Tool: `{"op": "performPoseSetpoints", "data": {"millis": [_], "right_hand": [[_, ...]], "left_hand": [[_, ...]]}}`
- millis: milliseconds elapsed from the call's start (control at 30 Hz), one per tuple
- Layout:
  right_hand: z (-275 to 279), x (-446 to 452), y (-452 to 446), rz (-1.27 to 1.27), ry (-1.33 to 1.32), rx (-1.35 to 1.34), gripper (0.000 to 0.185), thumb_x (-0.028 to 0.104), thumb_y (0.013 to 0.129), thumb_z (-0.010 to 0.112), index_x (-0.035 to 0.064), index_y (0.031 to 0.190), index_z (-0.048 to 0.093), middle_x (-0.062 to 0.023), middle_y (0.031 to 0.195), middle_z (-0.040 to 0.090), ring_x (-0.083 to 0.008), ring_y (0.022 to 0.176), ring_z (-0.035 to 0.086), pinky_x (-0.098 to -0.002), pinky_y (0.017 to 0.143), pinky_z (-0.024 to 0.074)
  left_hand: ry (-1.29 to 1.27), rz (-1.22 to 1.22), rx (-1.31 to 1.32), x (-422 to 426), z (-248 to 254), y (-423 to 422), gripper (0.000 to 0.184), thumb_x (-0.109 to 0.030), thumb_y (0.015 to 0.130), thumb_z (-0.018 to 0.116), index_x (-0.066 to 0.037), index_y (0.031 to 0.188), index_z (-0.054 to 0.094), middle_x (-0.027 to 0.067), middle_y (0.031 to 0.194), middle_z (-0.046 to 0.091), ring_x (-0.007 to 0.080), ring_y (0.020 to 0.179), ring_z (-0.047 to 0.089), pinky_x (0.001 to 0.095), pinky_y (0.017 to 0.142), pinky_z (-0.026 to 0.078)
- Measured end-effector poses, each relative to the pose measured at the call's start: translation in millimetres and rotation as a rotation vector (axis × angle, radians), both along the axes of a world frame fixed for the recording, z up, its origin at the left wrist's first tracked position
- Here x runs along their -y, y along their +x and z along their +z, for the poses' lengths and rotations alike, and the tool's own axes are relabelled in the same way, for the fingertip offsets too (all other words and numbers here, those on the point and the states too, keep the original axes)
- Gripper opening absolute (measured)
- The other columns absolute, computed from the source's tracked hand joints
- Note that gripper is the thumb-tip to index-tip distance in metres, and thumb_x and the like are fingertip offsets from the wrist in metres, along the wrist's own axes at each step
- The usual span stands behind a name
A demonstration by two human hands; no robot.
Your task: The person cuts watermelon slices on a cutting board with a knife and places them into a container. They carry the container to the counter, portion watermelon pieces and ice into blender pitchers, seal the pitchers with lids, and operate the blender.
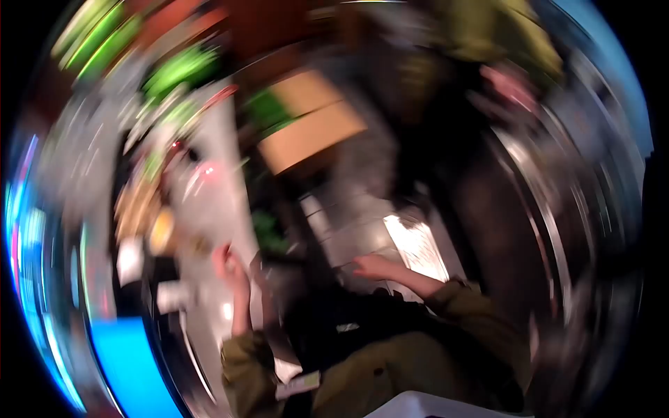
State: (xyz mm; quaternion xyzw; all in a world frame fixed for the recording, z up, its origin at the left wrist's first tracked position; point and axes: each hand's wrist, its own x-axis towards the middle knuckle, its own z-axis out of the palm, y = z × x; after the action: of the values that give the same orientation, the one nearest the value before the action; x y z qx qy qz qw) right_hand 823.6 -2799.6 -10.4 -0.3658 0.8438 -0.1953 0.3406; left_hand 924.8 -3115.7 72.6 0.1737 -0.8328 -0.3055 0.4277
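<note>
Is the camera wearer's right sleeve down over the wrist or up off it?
Up off it: despite blur, the right sleeve ends partway, with bare forearm showing between its edge and the right hand.

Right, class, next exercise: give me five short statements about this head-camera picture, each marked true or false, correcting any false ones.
1. The left hand is nearer the pale counter than the right hand is. True.
2. Both hands are inside the box. False: both are outside the cardboard box, nearer the person's body.
3. The person's sleeves are olive. True.
4. The box is bright blue. False: it is tan-brown.
5. The picture is blurred in many places. True.
</note>
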Motion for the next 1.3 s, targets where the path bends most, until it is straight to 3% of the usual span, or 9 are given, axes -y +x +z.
{"op": "performPoseSetpoints", "data": {"millis": [567,667,700,733,767,833,900,1067,1300], "right_hand": [[17.1,-455.9,157.3,-1.082,-0.200,0.080,0.043,0.030,0.078,0.053,-0.0029,0.104,0.052,-0.0186,0.092,0.059,-0.0297,0.083,0.058,-0.0351,0.076,0.0446],[-1.4,-534.2,183.4,-1.486,-0.529,0.020,0.036,0.024,0.079,0.054,-0.0027,0.103,0.052,-0.0143,0.089,0.060,-0.0213,0.080,0.059,-0.0310,0.071,0.0458],[-28.1,-560.7,212.6,-1.705,-0.682,0.022,0.033,0.022,0.079,0.056,-0.0018,0.102,0.052,-0.0120,0.088,0.061,-0.0182,0.079,0.059,-0.0296,0.070,0.0461],[-41.8,-574.2,255.0,-1.955,-0.749,-0.033,0.031,0.019,0.079,0.055,-0.0017,0.101,0.053,-0.0103,0.086,0.060,-0.0162,0.077,0.059,-0.0283,0.068,0.0461],[-49.8,-585.4,308.8,-2.212,-0.801,-0.129,0.028,0.017,0.079,0.055,-0.0017,0.101,0.053,-0.0085,0.084,0.060,-0.0142,0.075,0.059,-0.0271,0.067,0.0462],[-89.0,-571.7,454.3,-2.573,0.131,-0.169,0.021,0.016,0.074,0.052,0.0040,0.089,0.060,-0.0102,0.083,0.061,-0.0187,0.073,0.059,-0.0294,0.067,0.0463],[-116.7,-501.9,609.5,-2.778,0.691,0.277,0.017,0.016,0.070,0.050,0.0062,0.079,0.062,-0.0104,0.077,0.060,-0.0205,0.070,0.059,-0.0313,0.065,0.0465],[-60.6,-352.3,815.2,-3.011,0.853,1.321,0.016,0.018,0.070,0.054,0.0051,0.076,0.062,-0.0123,0.075,0.060,-0.0211,0.069,0.059,-0.0322,0.061,0.0470],[-33.1,-607.9,1063.5,-2.845,1.073,0.946,0.017,0.020,0.069,0.059,0.0036,0.071,0.063,-0.0148,0.073,0.060,-0.0221,0.068,0.060,-0.0335,0.056,0.0477]], "left_hand": [[0.167,-1.416,0.201,-678.4,23.3,-318.1,0.017,-0.006,0.077,0.051,-0.002,0.092,0.058,0.0090,0.084,0.060,0.0164,0.079,0.058,0.0253,0.071,0.044],[0.317,-1.411,0.216,-773.1,-0.1,-419.3,0.052,-0.004,0.070,0.052,0.001,0.120,0.037,0.0190,0.122,0.039,0.0258,0.112,0.039,0.0304,0.093,0.032],[-0.177,-1.191,0.297,-789.7,1.3,-453.5,0.059,-0.007,0.069,0.055,0.002,0.123,0.033,0.0176,0.128,0.032,0.0244,0.118,0.032,0.0301,0.096,0.028],[-0.146,-1.231,0.276,-801.0,-14.3,-474.4,0.055,-0.006,0.069,0.055,0.001,0.121,0.037,0.0159,0.122,0.041,0.0244,0.113,0.038,0.0296,0.094,0.031],[0.394,-1.680,0.336,-816.0,3.2,-446.2,0.039,-0.012,0.073,0.056,-0.001,0.110,0.049,0.0079,0.096,0.054,0.0194,0.091,0.049,0.0303,0.084,0.037],[0.455,-1.603,0.497,-821.2,-41.3,-483.2,0.038,-0.005,0.075,0.054,0.000,0.112,0.049,0.0094,0.101,0.056,0.0172,0.088,0.053,0.0282,0.081,0.041],[0.400,-1.370,0.317,-825.0,-22.6,-417.7,0.035,-0.017,0.072,0.060,-0.001,0.103,0.055,0.0074,0.095,0.057,0.0154,0.082,0.051,0.0278,0.073,0.043],[0.174,-1.208,0.197,-889.5,11.0,-253.9,0.024,-0.008,0.067,0.055,0.001,0.089,0.054,0.0074,0.086,0.056,0.0169,0.074,0.051,0.0272,0.068,0.042],[0.452,-1.747,0.534,-1068.3,78.1,98.9,0.017,-0.006,0.065,0.053,-0.002,0.082,0.052,0.0046,0.078,0.054,0.0140,0.068,0.049,0.0248,0.063,0.041]]}}
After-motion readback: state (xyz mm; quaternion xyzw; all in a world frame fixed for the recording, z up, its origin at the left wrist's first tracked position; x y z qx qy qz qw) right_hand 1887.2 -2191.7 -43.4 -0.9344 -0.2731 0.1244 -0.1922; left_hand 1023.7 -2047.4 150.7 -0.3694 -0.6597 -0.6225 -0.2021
